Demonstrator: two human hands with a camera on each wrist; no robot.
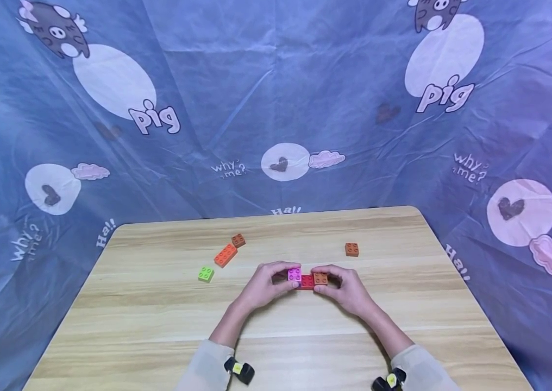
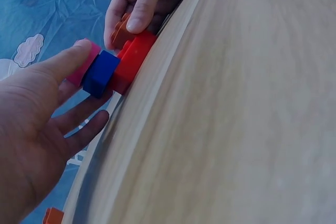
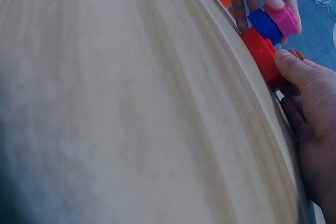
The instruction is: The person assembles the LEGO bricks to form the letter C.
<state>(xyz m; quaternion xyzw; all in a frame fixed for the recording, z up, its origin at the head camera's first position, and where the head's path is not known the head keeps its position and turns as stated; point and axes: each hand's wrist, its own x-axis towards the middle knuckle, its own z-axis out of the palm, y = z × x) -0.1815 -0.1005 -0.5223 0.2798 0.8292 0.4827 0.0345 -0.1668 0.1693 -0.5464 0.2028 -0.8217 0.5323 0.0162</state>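
Observation:
A red toy building brick (image 1: 307, 281) lies on the table between the two hands. My left hand (image 1: 264, 285) pinches a pink brick (image 1: 294, 273) between thumb and fingers. Beneath the pink one is a blue brick (image 2: 101, 74), stacked with it at the left end of the red brick; whether it is fully pressed on, I cannot tell. On the red brick's right end sits a brown brick (image 1: 320, 278). My right hand (image 1: 346, 289) grips that end, with the thumb at the near side and fingers behind, partly hidden.
Left of the hands lie a lime green brick (image 1: 206, 273), a long orange brick (image 1: 225, 255) and a small brown brick (image 1: 238, 240). Another brown brick (image 1: 351, 249) lies at the back right. A blue printed cloth (image 1: 237, 108) hangs behind and beside the wooden table (image 1: 158, 326).

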